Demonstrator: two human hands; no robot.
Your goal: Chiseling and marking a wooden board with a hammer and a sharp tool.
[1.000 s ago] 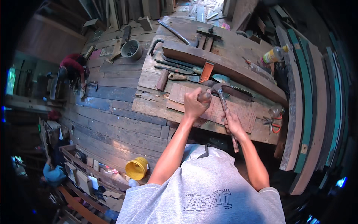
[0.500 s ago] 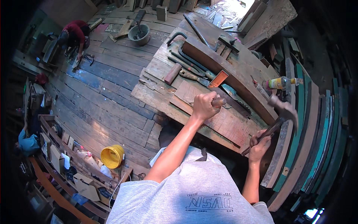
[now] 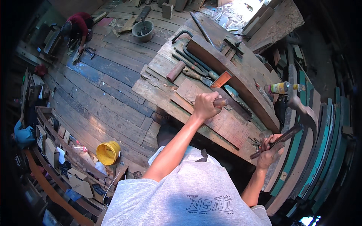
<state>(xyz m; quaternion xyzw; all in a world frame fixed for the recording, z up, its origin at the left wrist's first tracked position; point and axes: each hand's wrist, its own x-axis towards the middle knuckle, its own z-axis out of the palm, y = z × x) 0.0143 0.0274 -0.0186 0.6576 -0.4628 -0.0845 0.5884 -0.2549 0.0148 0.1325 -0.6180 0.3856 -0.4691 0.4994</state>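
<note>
My left hand (image 3: pixel 204 106) grips a round wooden tool handle (image 3: pixel 220 102), probably a chisel's, over a scored board (image 3: pixel 228 130) on the bench; the tool's lower end is hidden. At the bench's right end, my right hand (image 3: pixel 268 147) is closed around the shaft of a hammer (image 3: pixel 306 115), whose head is raised out to the right, apart from the left hand. Behind the board lie a wooden cylinder (image 3: pixel 175 71), a scraper (image 3: pixel 192 74), several dark metal tools, an orange angled piece (image 3: pixel 221 80) and a toothed saw blade (image 3: pixel 245 110), alongside a long thick beam (image 3: pixel 234 78).
A bottle (image 3: pixel 278 88) and stacked green and brown planks (image 3: pixel 313 165) stand at right. On the plank floor are a grey bucket (image 3: pixel 143 34) and yellow bucket (image 3: pixel 108 153). One person in red (image 3: pixel 77 26) crouches upper left; another in blue (image 3: pixel 23 132) is lower left.
The hammer has moved from beside my left hand up and out to the right, with my right hand. My left hand still grips the handle over the board. The view has turned slightly.
</note>
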